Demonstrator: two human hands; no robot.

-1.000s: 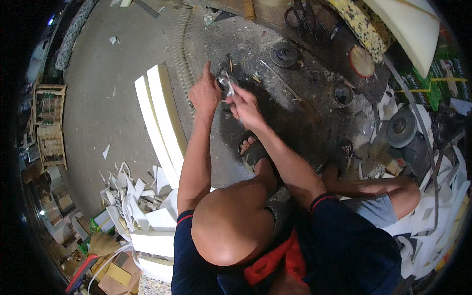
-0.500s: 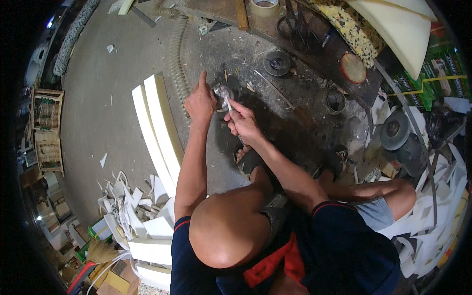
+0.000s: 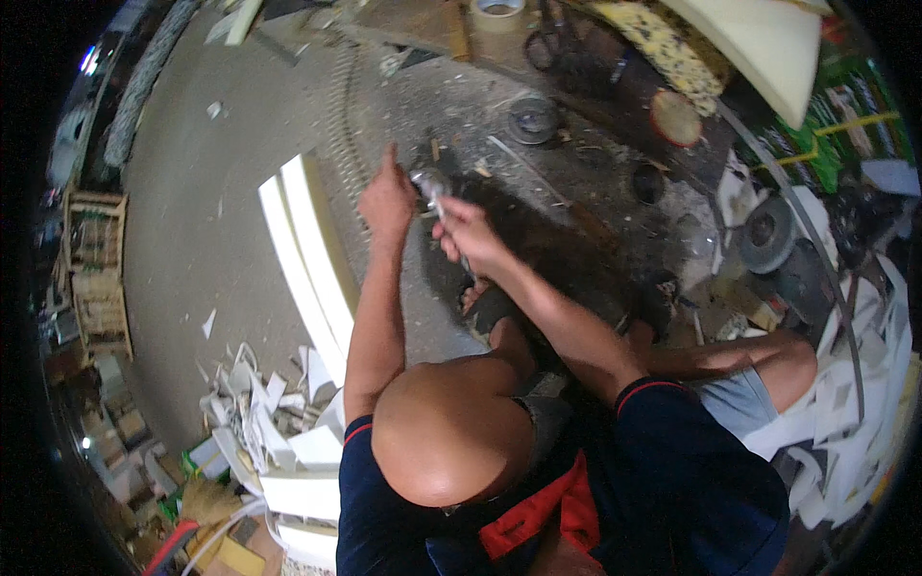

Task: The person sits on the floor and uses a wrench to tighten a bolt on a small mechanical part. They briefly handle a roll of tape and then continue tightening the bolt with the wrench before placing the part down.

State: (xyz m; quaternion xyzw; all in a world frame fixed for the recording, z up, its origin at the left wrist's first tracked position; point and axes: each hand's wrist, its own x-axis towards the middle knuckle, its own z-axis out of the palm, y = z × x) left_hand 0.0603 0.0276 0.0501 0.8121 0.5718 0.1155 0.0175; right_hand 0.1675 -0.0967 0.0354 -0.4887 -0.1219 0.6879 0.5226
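My left hand (image 3: 388, 200) is raised over the dusty floor with the forefinger pointing away from me and the other fingers curled. Its thumb side rests against the grey head of a slim metal tool (image 3: 428, 182); whether it grips it I cannot tell. My right hand (image 3: 465, 233) is closed around the lower part of that same tool, just right of the left hand. Both hands hover over a dark patch of floor (image 3: 538, 240), beside two long white slabs (image 3: 305, 257) standing on edge.
A pile of white offcuts (image 3: 257, 422) lies at the lower left. A round disc (image 3: 533, 119), a tape roll (image 3: 499, 12), scissors (image 3: 550, 36) and yellow foam (image 3: 672, 53) lie farther out. A grinder wheel (image 3: 768, 235) sits right, wooden crates (image 3: 96, 278) left.
My left fingers went from spread to curled with only the forefinger out. Both hands stay together on the tool, drifting slightly down and left in the picture.
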